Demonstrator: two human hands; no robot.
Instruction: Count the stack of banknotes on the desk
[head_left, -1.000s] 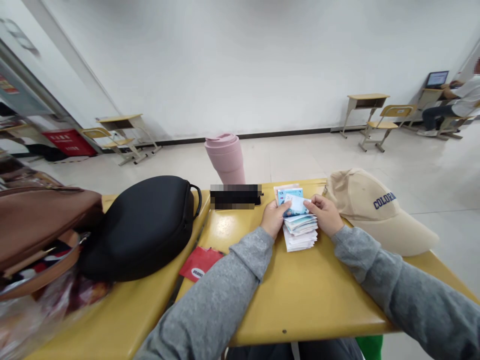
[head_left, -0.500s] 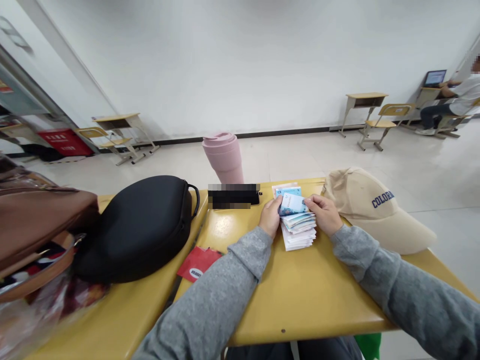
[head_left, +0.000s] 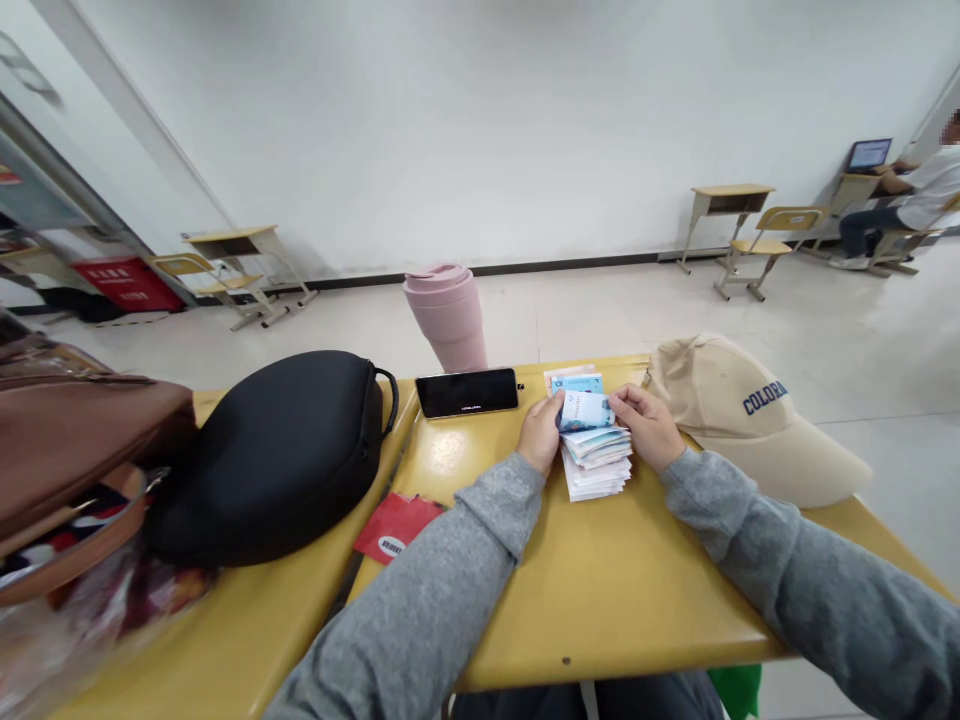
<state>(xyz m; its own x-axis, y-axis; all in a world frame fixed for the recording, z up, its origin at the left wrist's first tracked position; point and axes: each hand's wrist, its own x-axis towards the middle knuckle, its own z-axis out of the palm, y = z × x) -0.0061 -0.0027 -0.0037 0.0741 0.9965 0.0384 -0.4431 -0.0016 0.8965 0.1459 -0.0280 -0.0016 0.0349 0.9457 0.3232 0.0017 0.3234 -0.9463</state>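
Observation:
Between my left hand (head_left: 541, 436) and my right hand (head_left: 646, 424) is a small blue-and-white printed paper slip (head_left: 585, 409), pinched at its two side edges. Its exact kind is too small to read. Just below it, on the near side, lies a fanned stack of folded white and blue papers (head_left: 598, 476). Another blue printed paper (head_left: 577, 384) lies flat beyond the slip, partly covered by it. Both hands are closed, with thumbs and fingers near the slip's corners. My left fingertips are partly hidden behind it.
A beige cap (head_left: 739, 420) sits right of my right hand. Left of the papers are a black phone (head_left: 469, 392), a pink tumbler (head_left: 448, 315) and a red packet (head_left: 397, 527). A black case (head_left: 277, 455) and brown bag (head_left: 90, 440) occupy the adjoining yellow desk (head_left: 255, 630). A person (head_left: 926, 190) sits far right.
The slip between my hands has tipped a little, its printed face showing at a slightly different angle. My hands have stayed in almost the same place.

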